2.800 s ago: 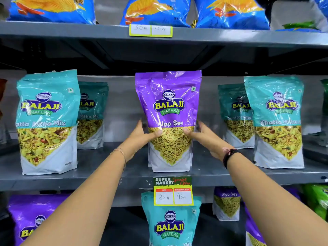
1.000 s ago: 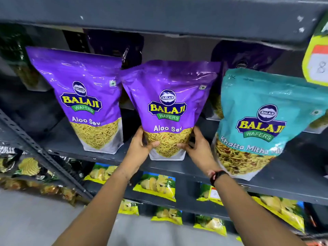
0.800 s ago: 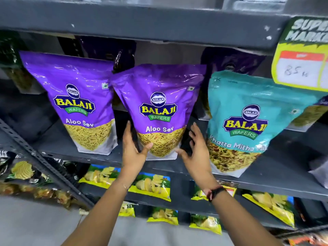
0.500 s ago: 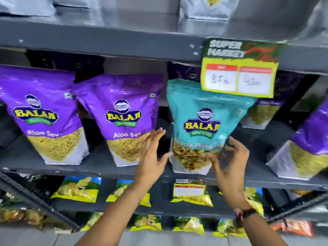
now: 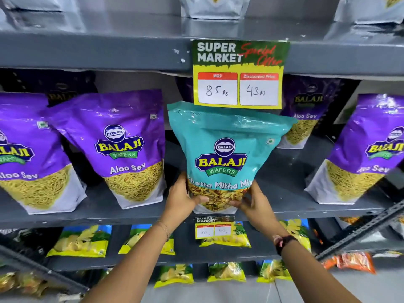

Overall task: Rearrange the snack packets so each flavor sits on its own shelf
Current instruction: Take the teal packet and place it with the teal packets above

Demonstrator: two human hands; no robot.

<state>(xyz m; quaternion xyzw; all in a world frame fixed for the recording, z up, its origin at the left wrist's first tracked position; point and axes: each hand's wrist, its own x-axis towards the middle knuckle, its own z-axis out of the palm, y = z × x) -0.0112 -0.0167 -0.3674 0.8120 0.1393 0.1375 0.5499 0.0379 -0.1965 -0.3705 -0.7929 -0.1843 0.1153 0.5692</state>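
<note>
Fingers point(image 5: 197, 199) of both hands clasp teal packet point(image 5: 225, 149).

One teal Khatta Mitha Mix packet point(image 5: 225, 149) stands at the middle of the grey shelf point(image 5: 284, 186), the only one of its flavour there. Purple Aloo Sev packets on that shelf number at least four: two in the front row toward nine o'clock point(image 5: 28, 154) point(image 5: 122, 147), one at three o'clock point(image 5: 367, 154), and one further back point(image 5: 306, 114); darker ones behind are too dim to count. Two price cards hang on the shelf edges, a large one at twelve o'clock point(image 5: 239, 73) and a small one at six point(image 5: 213, 228). Two hands point(image 5: 181, 200) point(image 5: 255, 204) show
</note>
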